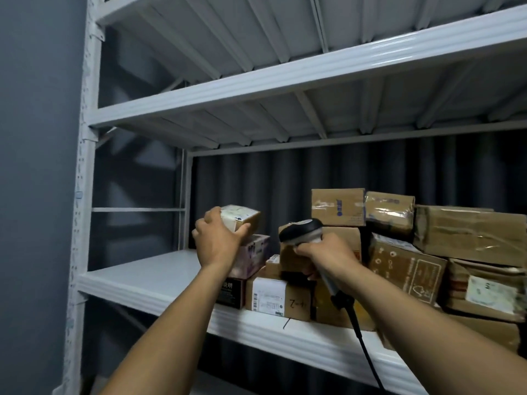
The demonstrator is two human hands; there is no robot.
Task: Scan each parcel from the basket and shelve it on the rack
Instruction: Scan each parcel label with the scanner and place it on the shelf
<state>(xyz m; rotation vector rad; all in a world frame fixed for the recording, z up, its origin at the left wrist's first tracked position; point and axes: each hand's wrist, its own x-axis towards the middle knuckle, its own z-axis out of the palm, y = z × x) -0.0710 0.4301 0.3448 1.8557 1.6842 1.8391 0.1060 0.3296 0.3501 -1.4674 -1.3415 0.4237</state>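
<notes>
Left hand: your left hand [218,240] is centre-left of the frame, with fingers and thumb curled round one small parcel [241,219].
Small parcel: one brown box with a white label, held in the air over the left end of the pile, just above a pink box [253,259].
Right hand: your right hand [319,253] is mid-frame, with its fingers wrapped round the handle of the scanner [302,230].
Scanner: one, its black head tipped toward the upper left; one black cable [362,343] drops to the bottom edge.
Rack: one white metal rack [285,81] with three shelf boards in view.
Shelved parcels: you have about eleven shelved parcels [470,232] on the lowest board, from centre to right edge, stacked in layers. Overlaps blur the exact count.
Wall: one grey wall [37,166] at the left.
</notes>
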